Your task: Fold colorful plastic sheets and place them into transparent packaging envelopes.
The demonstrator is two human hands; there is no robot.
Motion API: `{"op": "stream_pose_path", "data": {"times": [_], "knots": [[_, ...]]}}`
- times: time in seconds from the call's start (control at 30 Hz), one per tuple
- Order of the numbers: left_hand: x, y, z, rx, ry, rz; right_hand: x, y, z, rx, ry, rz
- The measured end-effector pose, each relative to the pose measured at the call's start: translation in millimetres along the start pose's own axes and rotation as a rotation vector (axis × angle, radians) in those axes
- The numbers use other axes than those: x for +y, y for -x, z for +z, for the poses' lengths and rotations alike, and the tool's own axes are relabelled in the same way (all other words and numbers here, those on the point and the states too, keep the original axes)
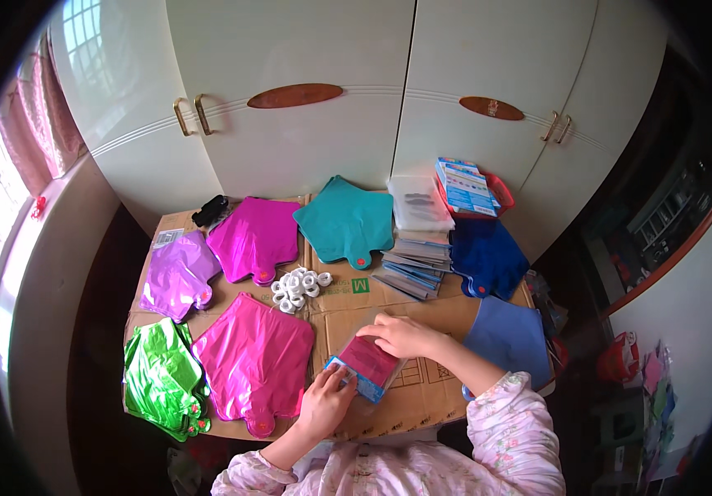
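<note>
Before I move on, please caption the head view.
Left hand and right hand touch a pink-and-blue packet near foil shapes and white rings.

Magenta foil piece [367, 355]: appearing folded into a rough rectangle, shining slightly, lying aslant over the card.
Blue printed card [372, 389]: showing along the foil's near edge and left corner.
Clear plastic sleeve [353, 334]: protruding past the far edge; enclosure unclear.
Position: all resting on the cardboard [430, 317], toward its near edge.
</note>
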State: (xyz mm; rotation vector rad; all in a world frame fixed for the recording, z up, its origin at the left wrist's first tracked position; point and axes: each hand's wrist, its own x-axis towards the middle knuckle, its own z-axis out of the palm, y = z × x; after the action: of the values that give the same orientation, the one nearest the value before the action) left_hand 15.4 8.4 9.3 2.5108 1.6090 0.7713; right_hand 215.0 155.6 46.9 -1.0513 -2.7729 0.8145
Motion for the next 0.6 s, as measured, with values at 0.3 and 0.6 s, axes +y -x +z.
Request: {"op": "stream_pose_path", "data": {"times": [0.3, 0.6], "knots": [[0.9, 1.2, 3.4, 0.03, 0.011, -0.059, 6.1, -28.4, 10.5, -0.066, -0.06, 0.074], [0.6, -0.7, -0.1, 0.026, 0.01, -0.04, 3.0, -15.5, 8.1, 0.014, -0.149, 0.04]]}}
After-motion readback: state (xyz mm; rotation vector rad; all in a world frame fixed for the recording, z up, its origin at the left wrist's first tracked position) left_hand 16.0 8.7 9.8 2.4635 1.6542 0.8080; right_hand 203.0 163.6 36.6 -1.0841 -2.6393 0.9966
